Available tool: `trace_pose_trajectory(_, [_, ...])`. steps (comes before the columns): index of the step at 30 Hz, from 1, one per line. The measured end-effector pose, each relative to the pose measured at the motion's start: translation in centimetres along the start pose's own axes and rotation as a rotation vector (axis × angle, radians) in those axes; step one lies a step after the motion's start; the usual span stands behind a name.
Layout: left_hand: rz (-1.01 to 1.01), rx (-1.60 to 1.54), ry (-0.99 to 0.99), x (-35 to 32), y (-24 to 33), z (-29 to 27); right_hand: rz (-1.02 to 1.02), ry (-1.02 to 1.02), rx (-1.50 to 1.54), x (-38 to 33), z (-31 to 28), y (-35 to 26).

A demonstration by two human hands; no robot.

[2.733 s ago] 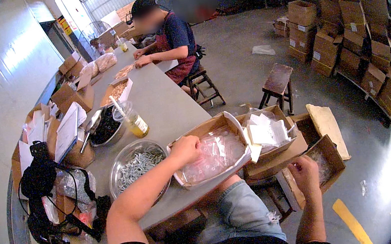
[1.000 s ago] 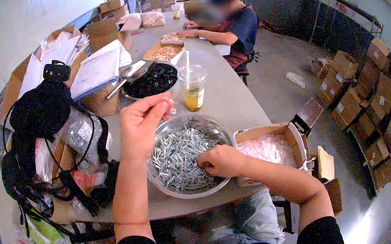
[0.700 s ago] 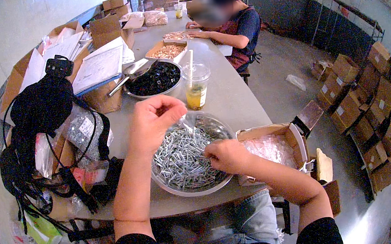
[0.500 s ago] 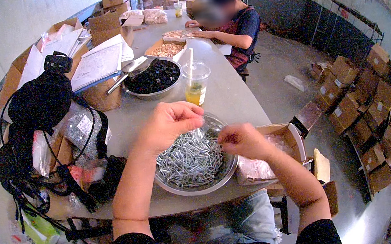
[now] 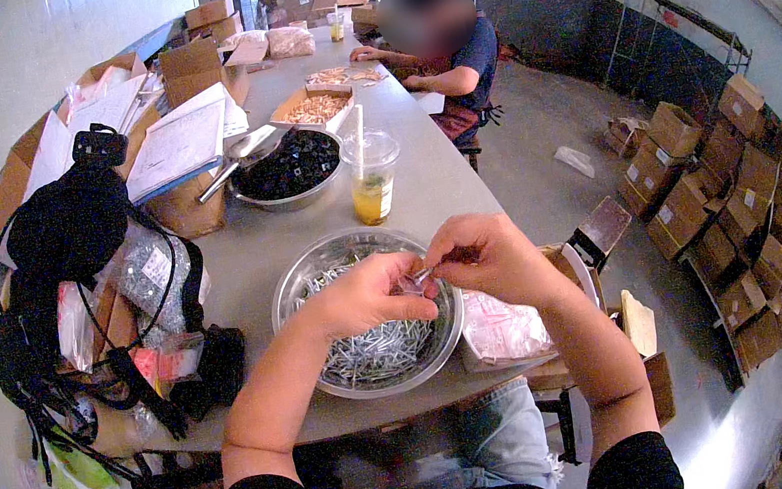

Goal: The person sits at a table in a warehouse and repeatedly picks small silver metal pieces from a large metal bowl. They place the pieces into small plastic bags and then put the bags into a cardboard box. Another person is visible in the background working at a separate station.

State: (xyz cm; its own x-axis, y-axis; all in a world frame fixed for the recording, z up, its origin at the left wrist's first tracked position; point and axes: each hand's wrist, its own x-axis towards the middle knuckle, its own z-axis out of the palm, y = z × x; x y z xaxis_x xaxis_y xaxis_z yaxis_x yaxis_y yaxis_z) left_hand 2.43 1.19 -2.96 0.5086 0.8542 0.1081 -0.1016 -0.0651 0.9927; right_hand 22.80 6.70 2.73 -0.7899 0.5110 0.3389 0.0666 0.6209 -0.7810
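A steel bowl (image 5: 284, 306) heaped with silver screws (image 5: 382, 352) stands on the table in front of me. Over its right half, my left hand (image 5: 373, 293) grips a small clear plastic bag (image 5: 411, 285) between thumb and fingers. Beside it, my right hand (image 5: 484, 256) is closed in a pinch at the bag's mouth, with a slim silver screw (image 5: 424, 275) at its fingertips. My fingers hide part of the bag and the screw. Just right of the bowl is an open box of clear plastic bags (image 5: 505, 329).
Beyond the bowl stands a plastic cup of yellow drink (image 5: 371, 192). Farther off are a bowl of black parts (image 5: 284, 169) and a tray of orange-brown pieces (image 5: 315, 106). Black straps and cables (image 5: 71, 232) crowd the left. A co-worker (image 5: 475, 60) sits at the table's right edge.
My hands, apart over the bowl before, have come together nearer to me. The right hand's fingertips now meet the small bag in the left. The view has shifted slightly.
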Motion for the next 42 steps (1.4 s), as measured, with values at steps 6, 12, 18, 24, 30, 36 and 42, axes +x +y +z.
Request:
trace_pose_trajectory(6, [-0.141,0.232,0.073,0.5,0.5,0.9,-0.202,0.039,-0.49,0.0,1.3,-1.6])
trace_pose_trajectory(12, [0.085,0.267,0.15,0.3,0.8,1.6,-0.059,0.04,-0.207,-0.1,1.6,-2.0])
trace_pose_trajectory(18, [-0.017,0.057,0.073,0.1,0.1,0.7,-0.28,0.03,-0.282,-0.2,0.9,-1.2])
trace_pose_trajectory(24, [0.148,-0.083,0.023,0.1,-0.1,1.5,-0.268,-0.02,-0.293,-0.4,1.2,-1.3])
trace_pose_trajectory(30, [0.081,-0.203,0.166,-0.3,-0.1,2.8,-0.304,0.015,-0.323,-0.3,1.5,-1.4])
trace_pose_trajectory(36, [0.283,0.295,0.36,0.0,0.3,1.2,-0.178,0.111,0.0,-0.6,-0.2,0.2])
trace_pose_trajectory(42, [0.329,0.67,0.449,-0.4,2.1,2.2,-0.141,0.189,-0.214,-1.7,-0.2,-0.5])
